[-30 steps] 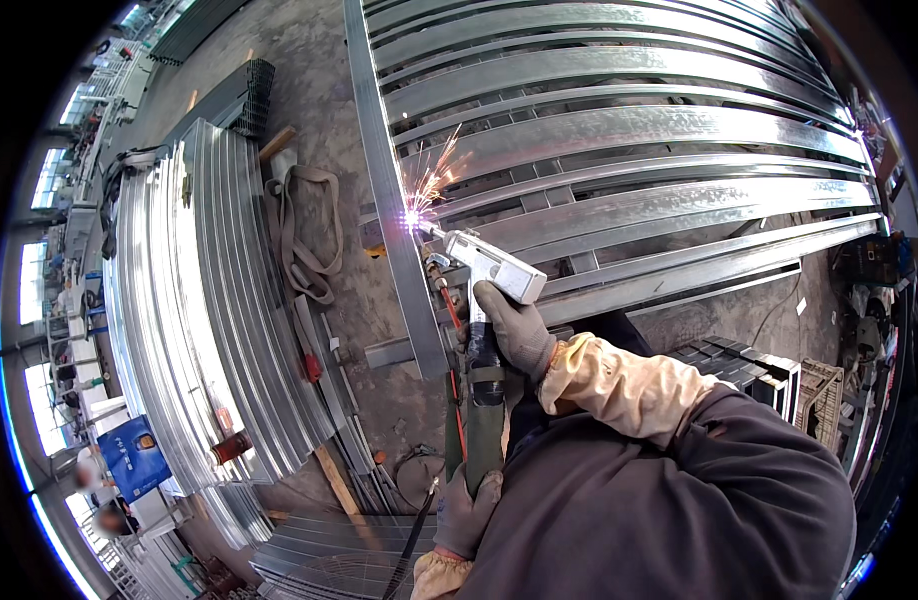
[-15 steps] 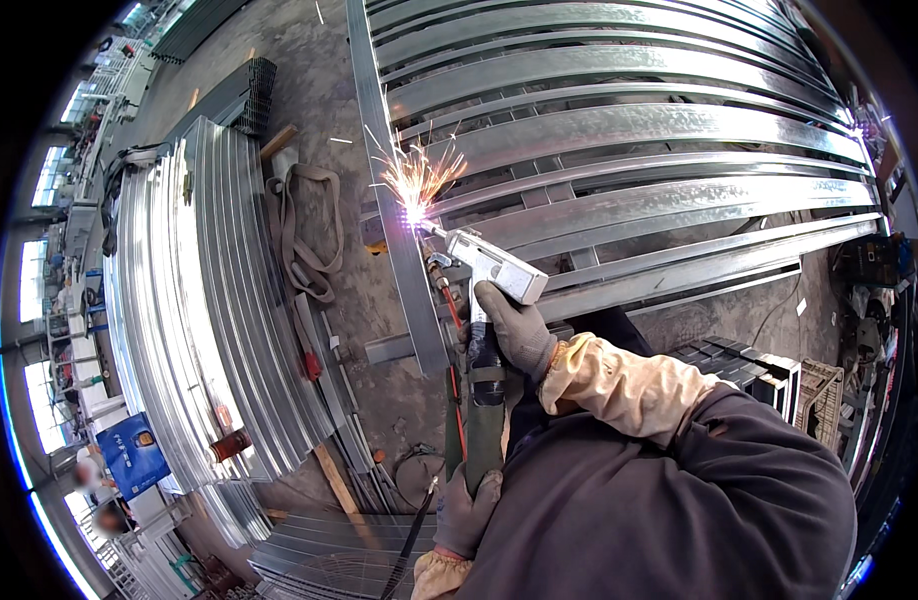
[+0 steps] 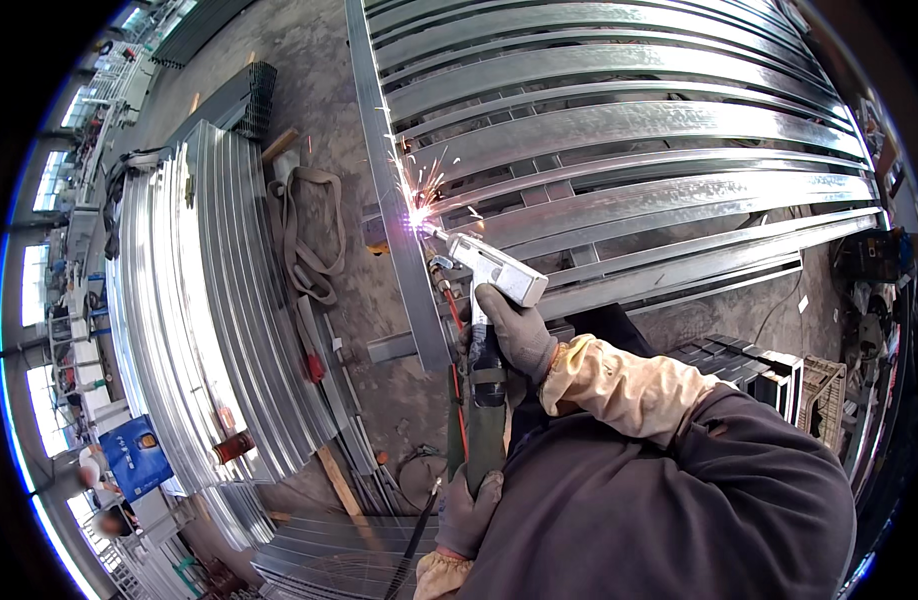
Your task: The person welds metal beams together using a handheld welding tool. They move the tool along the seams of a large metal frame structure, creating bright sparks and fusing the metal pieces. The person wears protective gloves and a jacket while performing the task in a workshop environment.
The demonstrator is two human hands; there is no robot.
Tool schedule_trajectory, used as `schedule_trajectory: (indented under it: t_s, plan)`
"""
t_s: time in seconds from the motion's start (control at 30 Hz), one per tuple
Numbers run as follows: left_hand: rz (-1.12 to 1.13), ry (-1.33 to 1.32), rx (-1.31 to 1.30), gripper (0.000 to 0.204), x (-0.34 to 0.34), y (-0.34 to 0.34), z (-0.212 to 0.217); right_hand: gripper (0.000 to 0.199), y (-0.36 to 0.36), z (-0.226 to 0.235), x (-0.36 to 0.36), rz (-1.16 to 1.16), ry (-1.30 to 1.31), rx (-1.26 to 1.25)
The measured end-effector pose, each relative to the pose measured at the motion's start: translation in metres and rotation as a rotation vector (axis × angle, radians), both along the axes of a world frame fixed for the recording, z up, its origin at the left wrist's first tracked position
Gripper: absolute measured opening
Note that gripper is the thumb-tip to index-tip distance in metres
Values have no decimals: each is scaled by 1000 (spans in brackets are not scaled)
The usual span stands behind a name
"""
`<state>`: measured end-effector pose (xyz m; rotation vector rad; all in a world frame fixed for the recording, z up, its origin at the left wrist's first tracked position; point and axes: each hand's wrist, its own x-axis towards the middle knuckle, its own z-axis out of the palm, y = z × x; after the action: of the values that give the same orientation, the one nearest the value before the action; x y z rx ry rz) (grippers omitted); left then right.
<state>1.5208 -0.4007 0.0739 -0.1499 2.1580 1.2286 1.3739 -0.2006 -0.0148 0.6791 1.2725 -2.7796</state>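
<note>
The sparks [image 3: 422,190] are seen thinner and more scattered than half a second ago. The welding gun [image 3: 489,268] is clasped by the closed right hand [image 3: 519,330], its tip touching the steel frame [image 3: 404,250]; its cable [image 3: 484,430] is clasped by the left hand [image 3: 469,512]

The right hand [image 3: 517,335], in a grey glove with a tan cuff, reaches forward with the forearm extended and fingers wrapped tight in a closed grip. The left hand [image 3: 469,515], also gloved, sits low near the body, fingers curled shut.
</note>
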Motion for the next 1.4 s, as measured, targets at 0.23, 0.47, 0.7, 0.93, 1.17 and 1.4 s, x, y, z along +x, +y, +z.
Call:
schedule_trajectory:
  t_s: [0.23, 0.47, 0.7, 0.93, 1.17, 1.4]
  plan:
    - [-17, -26, -6, 33, -1, -4, -1, 24, -5, -20, 1, 10, -30, -89]
    - [-2, 6, -25, 29, -1, -9, 1, 25, -5, 0, 4, 38, -38, -123]
    - [-32, -44, -30, 33, 1, -19, -4, 26, -4, 10, 3, 84, -44, -92]
    - [-7, 47, -18, 21, 5, -11, -6, 29, -4, 1, 0, 12, 9, -29]
    - [-5, 108, -113, 26, 15, 4, -3, 28, 5, -4, -1, 84, -43, -117]
    - [59, 47, -128, 33, 20, 43, 14, 26, 29, -3, -5, 203, -49, -182]
